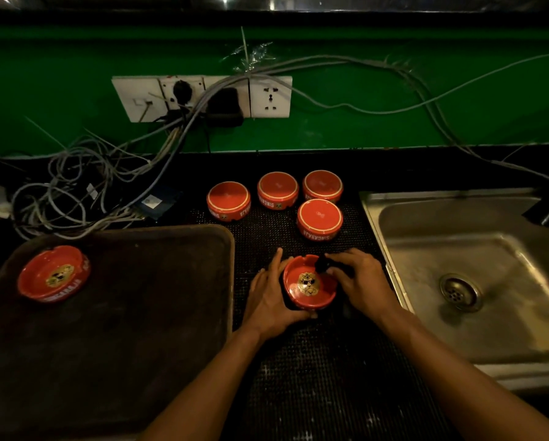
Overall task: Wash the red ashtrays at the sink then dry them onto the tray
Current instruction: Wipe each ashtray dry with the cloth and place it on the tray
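Round red ceramic ashtray (309, 286) sits upright on the black worktop (314, 361), left hand (271, 296) cupping its side, right hand (357, 278) pinching a small dark cloth (323, 265) at its rim. One ashtray (54, 273) rests on the brown tray (171, 313) left; four upturned ashtrays (319, 219) beyond wait, likely undried.

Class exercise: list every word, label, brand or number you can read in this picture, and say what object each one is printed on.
"SINGARAJA", upside down, on the side of the nearest upturned ashtray.
"SINGARAJA", only partly legible, on the left upturned ashtray.
White lettering on the middle upturned ashtray: too cut off to read.
Lettering on the rim of the ashtray on the tray: blurred.
Stickers among the cables: too small.
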